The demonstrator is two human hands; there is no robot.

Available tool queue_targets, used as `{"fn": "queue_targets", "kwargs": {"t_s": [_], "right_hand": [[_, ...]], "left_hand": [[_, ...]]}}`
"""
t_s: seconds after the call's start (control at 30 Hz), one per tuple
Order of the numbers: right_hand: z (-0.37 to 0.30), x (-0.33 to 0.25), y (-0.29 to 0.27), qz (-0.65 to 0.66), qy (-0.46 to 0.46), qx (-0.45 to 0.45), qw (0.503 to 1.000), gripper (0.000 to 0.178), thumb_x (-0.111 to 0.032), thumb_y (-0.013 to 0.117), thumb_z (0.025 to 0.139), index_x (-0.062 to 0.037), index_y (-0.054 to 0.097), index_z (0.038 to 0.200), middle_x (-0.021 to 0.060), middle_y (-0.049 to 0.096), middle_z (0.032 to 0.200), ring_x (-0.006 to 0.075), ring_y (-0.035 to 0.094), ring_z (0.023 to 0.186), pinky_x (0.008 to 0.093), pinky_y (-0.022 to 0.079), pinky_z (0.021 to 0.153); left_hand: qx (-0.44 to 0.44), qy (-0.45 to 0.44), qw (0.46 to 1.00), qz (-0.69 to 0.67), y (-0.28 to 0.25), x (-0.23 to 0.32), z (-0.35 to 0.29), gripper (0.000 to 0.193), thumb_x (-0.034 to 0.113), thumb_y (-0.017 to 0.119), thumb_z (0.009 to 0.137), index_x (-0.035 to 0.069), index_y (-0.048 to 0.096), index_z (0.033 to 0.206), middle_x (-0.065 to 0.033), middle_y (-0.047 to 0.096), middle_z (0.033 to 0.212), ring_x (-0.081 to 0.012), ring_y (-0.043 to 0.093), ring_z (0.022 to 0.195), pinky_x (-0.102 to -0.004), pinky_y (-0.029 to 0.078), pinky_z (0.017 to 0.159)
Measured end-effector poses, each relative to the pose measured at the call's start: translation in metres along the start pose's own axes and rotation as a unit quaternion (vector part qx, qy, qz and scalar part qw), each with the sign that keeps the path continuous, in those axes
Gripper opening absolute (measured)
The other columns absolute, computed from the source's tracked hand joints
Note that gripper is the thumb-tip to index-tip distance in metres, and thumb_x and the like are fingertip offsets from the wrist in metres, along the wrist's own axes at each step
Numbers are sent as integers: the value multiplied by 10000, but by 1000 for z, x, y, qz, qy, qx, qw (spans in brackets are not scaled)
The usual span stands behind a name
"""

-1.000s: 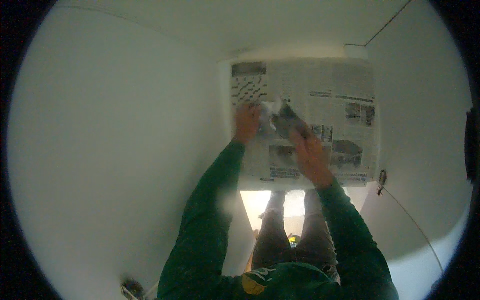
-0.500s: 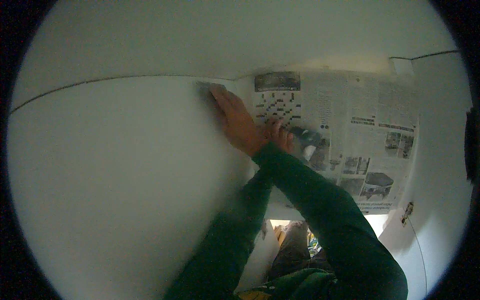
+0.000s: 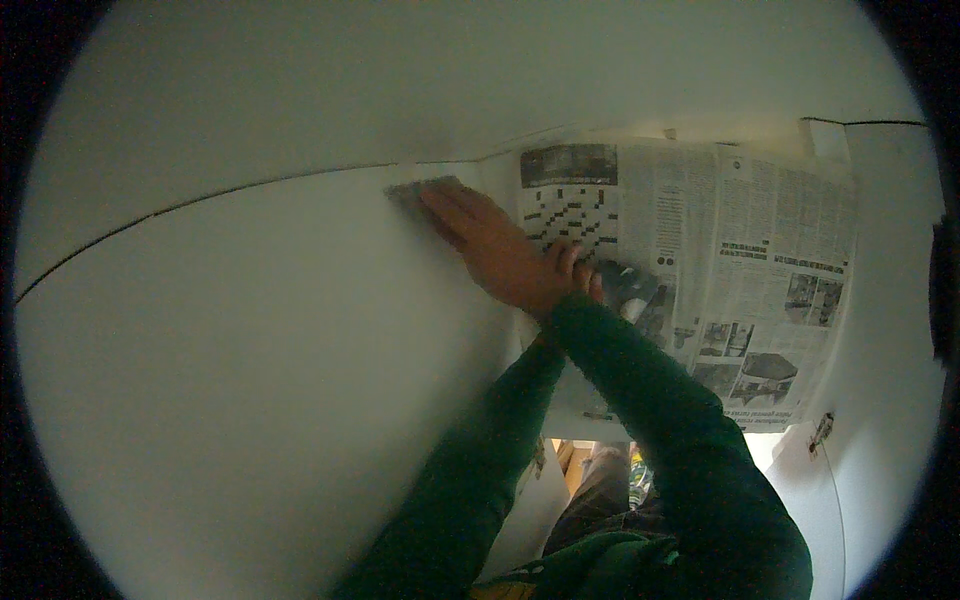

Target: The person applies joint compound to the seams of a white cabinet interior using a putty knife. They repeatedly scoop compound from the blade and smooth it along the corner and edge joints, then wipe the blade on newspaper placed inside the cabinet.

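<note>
My right hand [image 3: 500,250] reaches across to the left, its fingers together and pressing a grey cloth [image 3: 403,196] flat against the white panel [image 3: 260,380], just below the seam. Crossing under the right wrist, my left hand [image 3: 572,265] is mostly hidden; only curled fingertips show. Against those fingertips is a dark object with a pale patch [image 3: 628,288], whose kind I cannot make out. Behind it spreads a newspaper sheet [image 3: 690,220] with a crossword grid and several pictures.
White panels enclose the space, with a dark seam [image 3: 230,183] along the left one. A metal hinge [image 3: 822,432] is fixed at the lower right. Below, between my green sleeves, my legs [image 3: 590,500] show through a bright gap.
The view has shifted slightly, so the newspaper sits a little farther right. My right hand and the cloth have moved slightly down from the seam. Both arms stay crossed.
</note>
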State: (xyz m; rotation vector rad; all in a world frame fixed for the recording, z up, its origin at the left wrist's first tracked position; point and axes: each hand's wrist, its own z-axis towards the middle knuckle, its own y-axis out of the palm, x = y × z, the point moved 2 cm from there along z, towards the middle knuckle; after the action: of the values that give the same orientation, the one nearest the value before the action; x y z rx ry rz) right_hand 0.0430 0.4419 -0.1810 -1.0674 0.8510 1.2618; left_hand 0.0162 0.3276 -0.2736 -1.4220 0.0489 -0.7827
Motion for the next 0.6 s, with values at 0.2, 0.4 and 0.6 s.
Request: {"fn": "queue_targets", "kwargs": {"t_s": [0.2,0.4,0.6], "right_hand": [[4,-35,-1,-27,64,45,997,524,-41,511,904,-43,373,1409,234,403,1401,412,376,1306,468,301,1115],[25,-32,23,-87,12,126,988,503,-85,477,917,-11,371,1402,270,433,1328,441,441,1217,493,361,1059],[2,-24,3,-24,-11,0,1000,552,-25,492,879,-42,360,1415,270,407,1349,444,411,1252,483,357,1073]], "left_hand": [[6,-8,1000,6,-6,9,2,170,179,571,873,16,567,922,-184,499,1265,-429,420,1255,-580,342,1010],[19,-15,1000,-16,0,10,3,125,137,577,873,24,571,927,-190,499,1278,-429,418,1275,-588,343,1014],[12,-10,1000,-5,9,-5,-6,199,208,589,858,25,576,934,-192,489,1279,-437,417,1247,-596,336,1009]]}}
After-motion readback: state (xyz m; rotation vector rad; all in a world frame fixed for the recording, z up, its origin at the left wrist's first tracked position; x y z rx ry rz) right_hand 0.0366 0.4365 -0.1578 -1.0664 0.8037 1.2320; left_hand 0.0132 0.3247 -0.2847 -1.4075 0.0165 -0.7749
